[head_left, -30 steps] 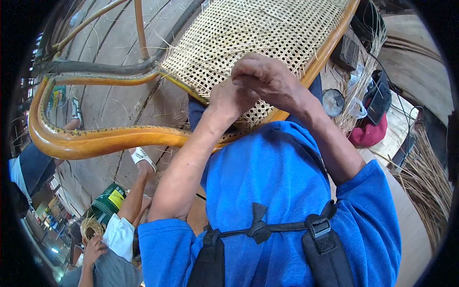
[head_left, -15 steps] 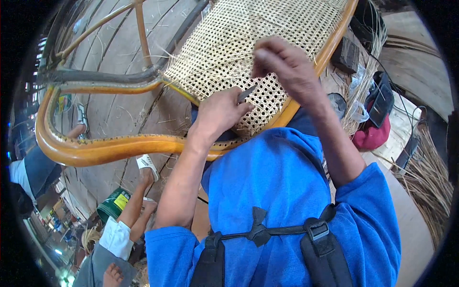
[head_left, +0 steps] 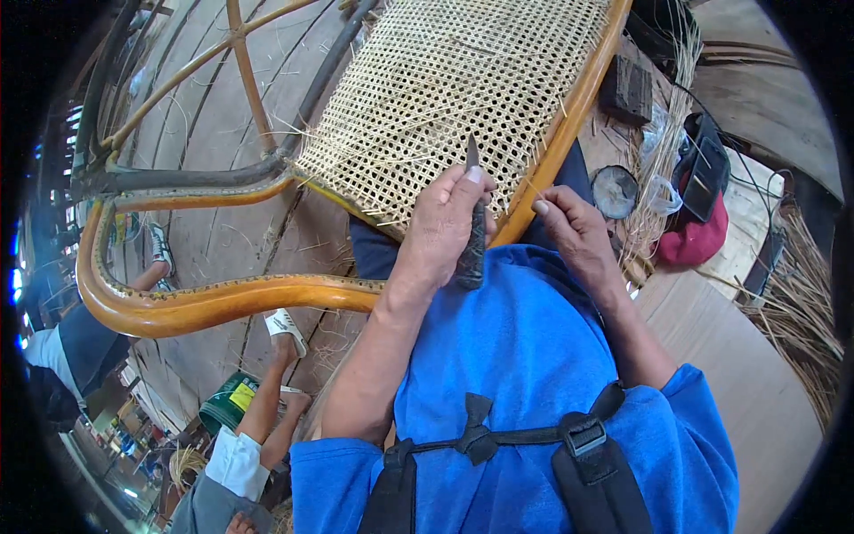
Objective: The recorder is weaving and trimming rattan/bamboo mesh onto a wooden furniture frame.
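Observation:
My left hand (head_left: 445, 222) is wrapped round a knife (head_left: 472, 153) with a dark, wrapped-looking handle. Its short blade points away from me, over the woven cane panel (head_left: 445, 80). To the right, my right hand (head_left: 578, 233) pinches the end of a thin cane strand (head_left: 534, 189) beside the panel's varnished wooden frame (head_left: 556, 142). Loose strand ends stick up across the open-holed weave. The chair's curved orange-brown arm (head_left: 222, 298), dotted with small holes along its edge, sweeps out to the left.
Right of the frame lie a dark block (head_left: 627, 91), a round tin (head_left: 614, 191), a red cloth (head_left: 694, 240) and bundles of cane strips (head_left: 787, 311). At the lower left, another person's legs (head_left: 262, 400) are beside a green bucket (head_left: 229, 402) on the plank floor (head_left: 213, 222).
My right hand has come down and toward me from above the weave to the frame's right edge. My left hand has shifted right, turning the knife blade upright. The panel appears slightly further left.

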